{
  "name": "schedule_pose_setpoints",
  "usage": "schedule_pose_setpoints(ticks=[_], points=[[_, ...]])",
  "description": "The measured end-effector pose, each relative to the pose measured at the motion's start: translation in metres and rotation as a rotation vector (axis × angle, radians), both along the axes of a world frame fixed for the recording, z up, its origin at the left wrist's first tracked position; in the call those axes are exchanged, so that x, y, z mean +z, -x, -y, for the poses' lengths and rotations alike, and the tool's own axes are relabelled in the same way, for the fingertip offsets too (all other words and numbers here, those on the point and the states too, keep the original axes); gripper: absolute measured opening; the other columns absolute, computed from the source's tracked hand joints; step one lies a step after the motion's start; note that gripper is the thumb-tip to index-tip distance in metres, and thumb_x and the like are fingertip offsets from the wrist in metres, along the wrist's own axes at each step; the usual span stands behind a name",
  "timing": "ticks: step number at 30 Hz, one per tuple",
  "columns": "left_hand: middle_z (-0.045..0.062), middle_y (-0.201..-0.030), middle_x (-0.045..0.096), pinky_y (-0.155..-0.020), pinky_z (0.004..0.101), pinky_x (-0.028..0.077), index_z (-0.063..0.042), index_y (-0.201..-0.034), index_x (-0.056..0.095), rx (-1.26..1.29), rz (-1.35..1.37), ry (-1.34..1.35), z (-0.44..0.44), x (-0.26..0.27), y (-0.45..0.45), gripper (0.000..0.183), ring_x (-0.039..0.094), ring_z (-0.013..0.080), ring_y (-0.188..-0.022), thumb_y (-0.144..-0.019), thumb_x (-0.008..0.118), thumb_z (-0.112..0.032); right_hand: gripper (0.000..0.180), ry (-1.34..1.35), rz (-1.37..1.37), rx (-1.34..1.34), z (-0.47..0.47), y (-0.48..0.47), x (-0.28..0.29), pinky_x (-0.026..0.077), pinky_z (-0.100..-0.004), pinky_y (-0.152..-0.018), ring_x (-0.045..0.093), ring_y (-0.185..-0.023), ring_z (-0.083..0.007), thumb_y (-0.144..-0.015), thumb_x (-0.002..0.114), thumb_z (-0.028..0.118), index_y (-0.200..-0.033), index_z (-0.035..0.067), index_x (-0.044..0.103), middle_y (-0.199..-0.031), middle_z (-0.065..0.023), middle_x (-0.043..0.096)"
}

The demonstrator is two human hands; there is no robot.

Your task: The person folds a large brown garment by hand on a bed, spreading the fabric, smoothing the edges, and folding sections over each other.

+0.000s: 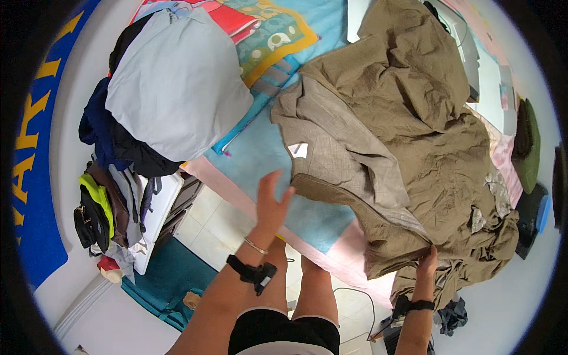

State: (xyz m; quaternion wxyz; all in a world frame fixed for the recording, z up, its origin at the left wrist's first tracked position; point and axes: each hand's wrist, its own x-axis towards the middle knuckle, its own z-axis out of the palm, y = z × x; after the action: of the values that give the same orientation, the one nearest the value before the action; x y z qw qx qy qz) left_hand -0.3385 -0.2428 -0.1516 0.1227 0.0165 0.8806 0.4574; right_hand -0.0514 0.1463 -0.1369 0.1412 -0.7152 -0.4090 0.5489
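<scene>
A large, crumpled olive-brown cloth (439,168) is spread over the bed in front of me. One section lies turned over, exposing its paler underside (337,133) and a white label (298,150) near the left edge. My right hand (428,259) pinches the near edge of this cloth, the fingertips partly hidden by its fold. Just left of the folded-back border, my left hand (273,202) hovers with thumb and fingers apart and nothing in it. Below it is the light-blue and pink bed sheet (239,164).
A pale grey-blue cloth (177,88) covers a pile of dark clothes at upper left. Beside it lies a patterned blanket with a yellow border (306,33). More clothes and a black bag (84,226) crowd a white-topped cabinet (162,222). A cable (370,301) runs across the tiled floor.
</scene>
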Motion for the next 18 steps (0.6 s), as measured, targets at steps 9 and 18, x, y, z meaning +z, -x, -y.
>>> schedule_pose_setpoints(ticks=[9,18], points=[[0.01,-0.09,0.057,-0.056,0.03,0.048,0.0,-0.1,0.052,0.313,0.83,-0.238,-0.017,-0.078,0.011,0.046,0.055,0.0184,-0.073,-0.074,0.063,-0.036,0.046,-0.224,0.437,0.672,0.086,0.042,-0.032,0.037,-0.0285,-0.081,0.049,-0.096,-0.0208,-0.078,0.059,0.009,-0.116,-0.005,0.037,-0.108,-0.0128,0.05],[0.004,-0.071,0.056,-0.052,0.0273,0.042,-0.004,-0.09,0.056,0.607,0.162,-0.062,0.175,-0.081,0.075,0.021,0.051,0.0134,-0.06,-0.084,0.051,-0.023,0.098,0.001,0.546,1.501,0.115,0.006,-0.055,0.028,-0.0364,-0.098,0.026,-0.124,-0.0304,-0.055,0.076,0.038,-0.131,0.005,0.023,-0.136,-0.0172,0.021]])
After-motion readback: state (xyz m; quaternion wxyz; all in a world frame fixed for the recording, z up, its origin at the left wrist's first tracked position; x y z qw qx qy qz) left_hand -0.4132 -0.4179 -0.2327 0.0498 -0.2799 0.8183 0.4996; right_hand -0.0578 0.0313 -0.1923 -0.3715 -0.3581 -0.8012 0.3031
